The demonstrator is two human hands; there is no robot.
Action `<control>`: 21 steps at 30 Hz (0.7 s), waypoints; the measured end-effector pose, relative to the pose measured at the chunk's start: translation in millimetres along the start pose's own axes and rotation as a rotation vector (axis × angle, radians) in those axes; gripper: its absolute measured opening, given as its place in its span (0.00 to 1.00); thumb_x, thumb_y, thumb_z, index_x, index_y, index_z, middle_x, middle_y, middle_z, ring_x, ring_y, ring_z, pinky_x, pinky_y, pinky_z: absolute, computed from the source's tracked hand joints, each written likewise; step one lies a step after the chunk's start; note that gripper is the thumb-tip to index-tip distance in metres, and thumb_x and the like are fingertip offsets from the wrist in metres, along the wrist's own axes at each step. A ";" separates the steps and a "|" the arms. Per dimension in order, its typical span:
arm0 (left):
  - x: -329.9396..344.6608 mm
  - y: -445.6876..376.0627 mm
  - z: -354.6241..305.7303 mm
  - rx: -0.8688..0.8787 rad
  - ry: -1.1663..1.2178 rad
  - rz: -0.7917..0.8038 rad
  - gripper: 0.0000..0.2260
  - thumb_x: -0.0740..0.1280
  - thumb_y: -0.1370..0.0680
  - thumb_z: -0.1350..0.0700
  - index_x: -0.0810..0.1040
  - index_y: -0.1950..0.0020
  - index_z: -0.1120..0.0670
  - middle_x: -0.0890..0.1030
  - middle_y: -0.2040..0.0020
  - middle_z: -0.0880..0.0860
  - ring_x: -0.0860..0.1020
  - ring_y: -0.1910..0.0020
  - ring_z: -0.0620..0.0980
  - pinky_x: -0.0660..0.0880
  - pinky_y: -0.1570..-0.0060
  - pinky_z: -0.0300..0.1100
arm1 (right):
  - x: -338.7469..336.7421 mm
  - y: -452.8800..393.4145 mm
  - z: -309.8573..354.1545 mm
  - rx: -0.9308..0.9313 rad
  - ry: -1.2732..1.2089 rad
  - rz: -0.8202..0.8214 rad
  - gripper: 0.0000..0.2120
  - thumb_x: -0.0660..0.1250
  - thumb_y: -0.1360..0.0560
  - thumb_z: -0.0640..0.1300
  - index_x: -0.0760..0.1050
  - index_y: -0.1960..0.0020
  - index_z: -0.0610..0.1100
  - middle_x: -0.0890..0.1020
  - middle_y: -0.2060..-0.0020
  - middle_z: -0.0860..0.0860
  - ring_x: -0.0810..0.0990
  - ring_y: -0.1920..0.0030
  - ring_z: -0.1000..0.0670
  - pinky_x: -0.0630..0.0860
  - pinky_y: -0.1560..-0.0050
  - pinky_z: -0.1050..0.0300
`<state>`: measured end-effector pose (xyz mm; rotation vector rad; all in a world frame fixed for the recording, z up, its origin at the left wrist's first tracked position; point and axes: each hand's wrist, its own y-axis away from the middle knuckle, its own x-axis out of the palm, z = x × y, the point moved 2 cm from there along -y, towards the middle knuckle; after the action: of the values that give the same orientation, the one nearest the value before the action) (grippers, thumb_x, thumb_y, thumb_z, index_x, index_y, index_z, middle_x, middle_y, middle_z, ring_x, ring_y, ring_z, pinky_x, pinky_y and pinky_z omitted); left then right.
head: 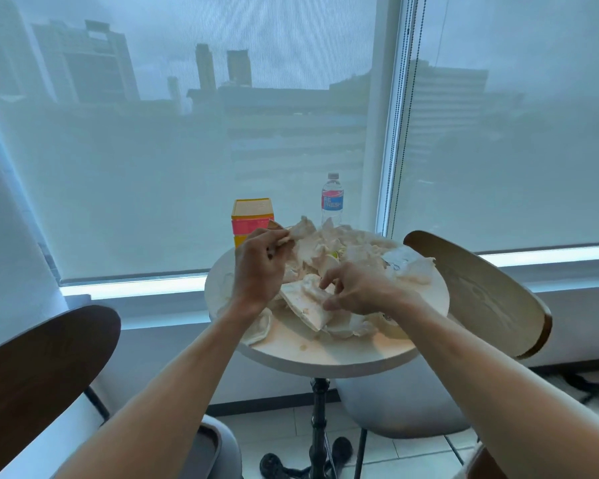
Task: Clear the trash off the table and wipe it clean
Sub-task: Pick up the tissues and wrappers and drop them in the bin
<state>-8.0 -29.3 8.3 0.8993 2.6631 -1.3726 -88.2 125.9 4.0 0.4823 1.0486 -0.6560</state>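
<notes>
A: Crumpled white paper, tissue-soft and creased, was heaped as a trash pile [329,267] over the far and middle part of the round table [329,354]. Tabletop was smooth, pale, thick-edged, on a black ornate metal pedestal [318,426].

B: Hands?

A: Head view only. Left hand [258,267] was raised at the pile's left edge, fingers closed, pinching a scrap of the paper. Right hand [357,288] lay on the pile's near side, fingers curled onto a flatter folded sheet [305,302]; a firm grip, could not tell.

B: Anything else on the table?

A: Yellow carton [252,216] with a pink band, boxy, upright at the far edge behind the left hand. Clear plastic bottle [332,198], red-and-blue label, upright just right of it, behind the pile.

B: Surroundings?

A: Dark wooden chair back [38,368] at near left, curved. Light wood chair back [481,292] on the right, its rim overlapping the table's right edge. Translucent roller blind [187,150] covered the window behind; tiled floor below.
</notes>
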 end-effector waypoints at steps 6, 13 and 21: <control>-12.4 9.7 1.7 -0.067 -0.003 0.044 0.08 0.73 0.26 0.59 0.85 0.48 0.57 0.79 0.54 0.48 0.79 0.54 0.47 0.73 0.56 0.28 | 3.6 -0.3 7.7 -0.006 -0.033 -0.222 0.10 0.68 0.23 0.44 0.81 0.42 0.48 0.82 0.46 0.48 0.78 0.52 0.53 0.74 0.50 0.60; -12.1 18.2 -11.3 -0.111 0.073 0.055 0.08 0.74 0.26 0.57 0.85 0.48 0.54 0.73 0.58 0.44 0.76 0.52 0.49 0.76 0.50 0.42 | -25.4 36.4 -3.8 0.001 -0.354 -0.537 0.06 0.69 0.24 0.40 0.82 0.54 0.50 0.82 0.61 0.52 0.79 0.63 0.56 0.72 0.62 0.65; 37.6 54.1 -59.9 -0.124 0.243 0.194 0.05 0.72 0.25 0.55 0.82 0.52 0.45 0.75 0.59 0.47 0.74 0.60 0.41 0.75 0.55 0.37 | -34.7 118.7 -94.5 0.188 -0.567 -0.597 0.12 0.66 0.24 0.33 0.83 0.60 0.46 0.83 0.64 0.44 0.81 0.66 0.50 0.82 0.55 0.49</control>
<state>1.8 58.1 -5.0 1.3453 2.7007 -1.1079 -76.8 281.1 1.7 0.1126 0.5788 -1.3405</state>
